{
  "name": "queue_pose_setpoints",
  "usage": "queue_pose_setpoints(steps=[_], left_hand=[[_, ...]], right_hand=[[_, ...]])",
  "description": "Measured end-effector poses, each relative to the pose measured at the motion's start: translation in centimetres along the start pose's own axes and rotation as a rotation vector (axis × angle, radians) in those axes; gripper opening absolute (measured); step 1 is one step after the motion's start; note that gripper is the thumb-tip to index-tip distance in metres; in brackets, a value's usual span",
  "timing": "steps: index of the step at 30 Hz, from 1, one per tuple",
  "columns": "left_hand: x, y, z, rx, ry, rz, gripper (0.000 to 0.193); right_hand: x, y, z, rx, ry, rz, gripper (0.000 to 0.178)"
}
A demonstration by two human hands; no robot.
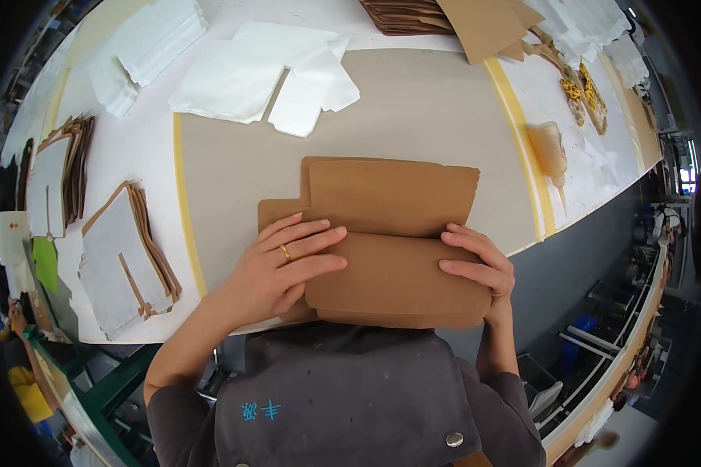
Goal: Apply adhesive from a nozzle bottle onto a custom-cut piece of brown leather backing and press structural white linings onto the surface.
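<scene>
A brown leather-like panel (pixel 393 198) lies in front of me at the near table edge, with a crease across its middle. Its lower half projects past the edge toward my apron. An offset brown layer shows beneath it at the left. My left hand (pixel 276 268), with a ring on one finger, rests on the panel's left side, fingers stretched out. At the right edge, my right hand (pixel 484 268) grips the panel with its fingers on top; the thumb is out of sight.
White cut pieces (pixel 234 82) lie at the far side. Brown-and-white pieces (pixel 125 265) are stacked at left. A nozzle bottle (pixel 551 152) lies on its side at right, near yellow-patterned items (pixel 584 97). Brown sheets (pixel 483 27) sit at the back.
</scene>
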State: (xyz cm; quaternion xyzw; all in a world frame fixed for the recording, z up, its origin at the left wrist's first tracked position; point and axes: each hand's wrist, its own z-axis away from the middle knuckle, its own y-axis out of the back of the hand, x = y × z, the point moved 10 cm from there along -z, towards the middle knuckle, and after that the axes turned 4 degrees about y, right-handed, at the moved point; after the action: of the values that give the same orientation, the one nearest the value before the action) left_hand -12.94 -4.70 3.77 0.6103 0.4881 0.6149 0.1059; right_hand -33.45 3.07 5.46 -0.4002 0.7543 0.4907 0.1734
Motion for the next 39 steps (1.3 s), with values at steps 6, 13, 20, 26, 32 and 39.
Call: queue_pose_setpoints(steps=[6, 13, 20, 26, 32, 39], left_hand=[[-2.6, 3.7, -1.3, 0.215, 0.235, 0.299, 0.035], [-7.2, 0.2, 0.7, 0.087, 0.845, 0.758, 0.041], [-6.3, -0.3, 1.2, 0.059, 0.834, 0.246, 0.025], [-4.7, 0.6, 0.6, 0.221, 0.551, -0.106, 0.024], [-5.7, 0.5, 0.5, 0.272, 0.590, 0.024, 0.043], [-5.8, -0.5, -0.8, 0.094, 0.617, -0.106, 0.052]], right_hand=[[0.7, 2.8, -1.1, 0.193, -0.151, -0.425, 0.018], [6.7, 0.0, -1.2, 0.213, -0.717, -0.635, 0.035], [7.0, -1.9, 0.8, 0.164, -0.731, -0.403, 0.032], [3.7, -0.8, -1.3, 0.138, -0.303, 0.229, 0.038], [6.5, -1.4, 0.8, 0.173, -0.641, -0.285, 0.046], [7.3, -1.3, -0.1, 0.031, -0.594, -0.185, 0.052]])
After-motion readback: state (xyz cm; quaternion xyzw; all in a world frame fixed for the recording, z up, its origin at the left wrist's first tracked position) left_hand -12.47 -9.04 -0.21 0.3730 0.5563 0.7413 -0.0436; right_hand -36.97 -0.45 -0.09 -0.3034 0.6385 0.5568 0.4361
